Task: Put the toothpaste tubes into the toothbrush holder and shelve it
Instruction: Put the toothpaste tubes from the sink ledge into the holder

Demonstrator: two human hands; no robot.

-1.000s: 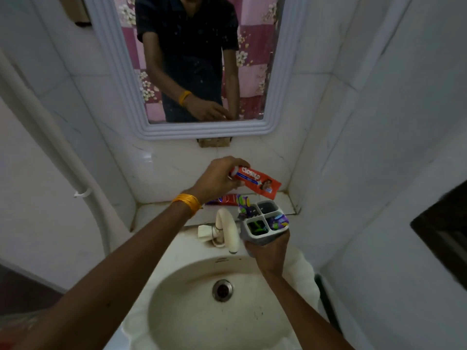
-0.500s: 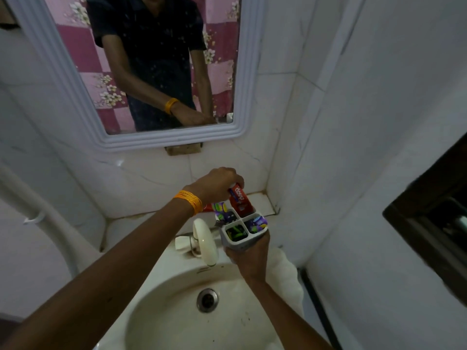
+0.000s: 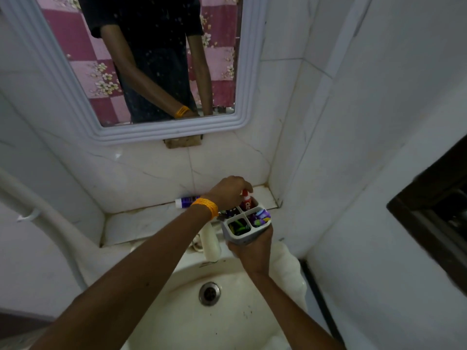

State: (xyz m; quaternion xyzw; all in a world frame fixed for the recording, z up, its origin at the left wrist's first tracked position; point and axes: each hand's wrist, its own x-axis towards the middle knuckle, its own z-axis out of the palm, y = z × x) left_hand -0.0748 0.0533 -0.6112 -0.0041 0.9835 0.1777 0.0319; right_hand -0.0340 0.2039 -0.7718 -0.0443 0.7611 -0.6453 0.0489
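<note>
My right hand (image 3: pixel 252 248) grips a grey four-compartment toothbrush holder (image 3: pixel 237 237) from below, above the basin's back edge. A red toothpaste tube (image 3: pixel 246 202) stands upright in the holder's far compartment, and my left hand (image 3: pixel 231 192), with an orange bangle on the wrist, pinches its top. The other compartments hold green and purple items. A purple toothpaste tube (image 3: pixel 188 200) with a white cap lies on the marble ledge (image 3: pixel 151 221) behind my left wrist.
A white washbasin (image 3: pixel 177 319) with a drain (image 3: pixel 209 293) is below my arms, and a white tap (image 3: pixel 209 242) sits just left of the holder. A framed mirror (image 3: pixel 242 72) hangs above. Tiled walls close in on both sides; a dark frame (image 3: pixel 429 213) is at right.
My left hand has pushed the red tube down from a tilted position above the holder into its far compartment. The camera view has shifted; the purple tube on the ledge is now uncovered.
</note>
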